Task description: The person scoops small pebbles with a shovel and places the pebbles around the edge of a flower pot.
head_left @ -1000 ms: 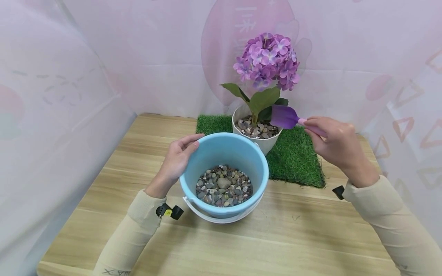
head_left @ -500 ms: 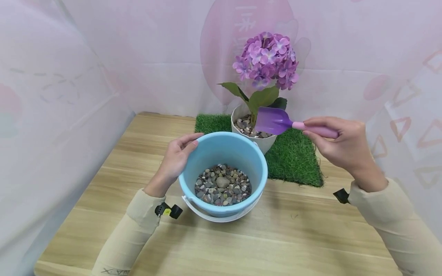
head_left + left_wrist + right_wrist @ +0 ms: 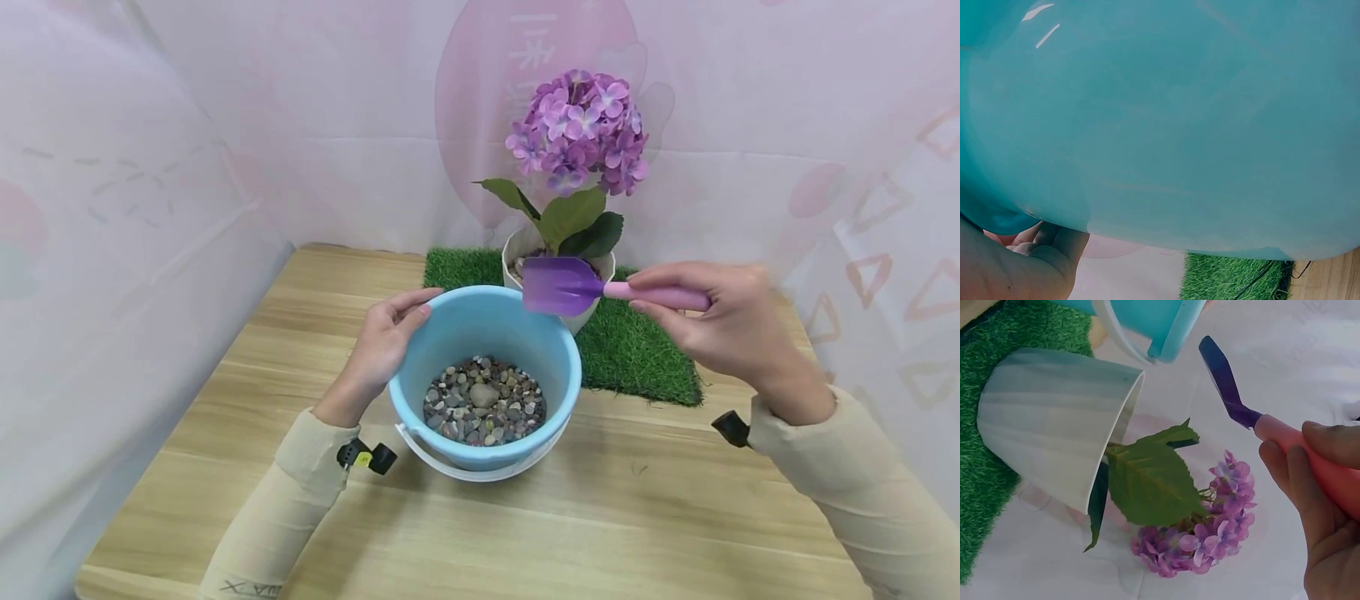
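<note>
My left hand (image 3: 377,354) holds the far-left rim of a light blue bucket (image 3: 408,392), thumb at the lip. Inside lie many small pebbles (image 3: 517,412) around one larger stone (image 3: 483,395). My right hand (image 3: 723,321) grips the pink handle of a small purple shovel (image 3: 562,286). Its blade is above the bucket's far-right rim and overlaps the white flowerpot (image 3: 592,317) in the head view; the right wrist view shows the blade (image 3: 1225,378) edge-on, past the pot's mouth. A purple hydrangea (image 3: 581,133) stands in the pot.
Under the pot lies a green artificial grass mat (image 3: 645,358) on the wooden table (image 3: 645,508). The bucket's white handle (image 3: 480,475) hangs down on the near side. Pale printed curtains (image 3: 360,100) enclose the back and sides.
My right hand has carried the shovel left and nearer, from over the flowerpot to the bucket's far-right rim. My left hand stays on the bucket.
</note>
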### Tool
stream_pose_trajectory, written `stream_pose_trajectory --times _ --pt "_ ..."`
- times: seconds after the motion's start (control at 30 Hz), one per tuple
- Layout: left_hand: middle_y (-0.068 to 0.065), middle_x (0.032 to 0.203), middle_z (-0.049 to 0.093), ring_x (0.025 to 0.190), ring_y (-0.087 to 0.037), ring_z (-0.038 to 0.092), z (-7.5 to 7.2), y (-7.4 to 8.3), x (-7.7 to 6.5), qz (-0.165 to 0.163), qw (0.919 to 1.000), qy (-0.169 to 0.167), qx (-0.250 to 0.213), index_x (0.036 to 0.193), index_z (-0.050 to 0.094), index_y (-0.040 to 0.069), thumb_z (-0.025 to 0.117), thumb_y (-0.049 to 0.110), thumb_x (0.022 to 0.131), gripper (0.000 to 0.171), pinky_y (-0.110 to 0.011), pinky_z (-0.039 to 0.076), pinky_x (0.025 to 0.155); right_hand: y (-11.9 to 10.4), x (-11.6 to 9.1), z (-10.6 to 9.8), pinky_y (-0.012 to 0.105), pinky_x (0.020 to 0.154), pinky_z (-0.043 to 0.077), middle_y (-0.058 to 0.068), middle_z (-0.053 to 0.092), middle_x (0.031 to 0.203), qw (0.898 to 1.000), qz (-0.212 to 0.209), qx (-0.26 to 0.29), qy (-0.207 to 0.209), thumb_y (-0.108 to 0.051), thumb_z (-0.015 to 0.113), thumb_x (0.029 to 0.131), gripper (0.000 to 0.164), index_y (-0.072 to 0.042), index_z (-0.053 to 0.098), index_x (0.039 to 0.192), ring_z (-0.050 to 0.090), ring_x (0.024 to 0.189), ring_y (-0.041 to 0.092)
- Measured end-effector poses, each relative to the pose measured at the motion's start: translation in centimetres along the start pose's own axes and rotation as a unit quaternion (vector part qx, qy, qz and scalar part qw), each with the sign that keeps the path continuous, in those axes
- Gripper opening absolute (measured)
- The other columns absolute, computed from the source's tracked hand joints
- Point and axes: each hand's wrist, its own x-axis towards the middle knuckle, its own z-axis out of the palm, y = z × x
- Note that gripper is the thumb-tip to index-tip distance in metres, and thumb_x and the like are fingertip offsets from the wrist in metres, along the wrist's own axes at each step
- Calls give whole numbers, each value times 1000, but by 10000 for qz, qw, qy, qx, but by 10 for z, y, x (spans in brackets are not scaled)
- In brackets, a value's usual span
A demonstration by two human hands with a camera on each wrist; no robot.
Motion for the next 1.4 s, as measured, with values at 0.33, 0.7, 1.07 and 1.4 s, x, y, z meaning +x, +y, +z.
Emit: stream_pose_trajectory --times 0.33,0.7,1.07,1.4 --pt "-18 141 68 123 -38 71 0 0 0 27 10000 5 -24 148 59 7 51 20 112 40 -46 64 99 -10 11 9 5 64 55 8 83 96 9967 -455 -409 -528 7 87 74 31 -5 83 102 80 83 8" --pt "-18 140 69 122 -38 71 0 -1 1 19 10000 22 -63 146 61 7 52 19 111 38 -47 64 99 -21 23 23 8 51 46 1 82 91 9909 -618 -555 -1056 5 86 78 29 -8 83 103 62 61 -2" --pt "-19 140 69 123 -38 71 0 0 0 43 9999 -10 -97 147 61 7 52 19 111 38 -48 64 99 -24 32 35 15 58 60 4 83 89 9846 -524 -761 -1486 4 85 80 19 -6 82 95 76 70 9" --pt "-20 140 68 124 -39 70 0 0 0 56 10000 -14 -81 148 59 5 51 19 111 40 -48 64 99 -29 42 51 16 49 51 2 76 76 9716 -346 -839 -2186 3 80 85 6 -1 79 89 54 54 0"
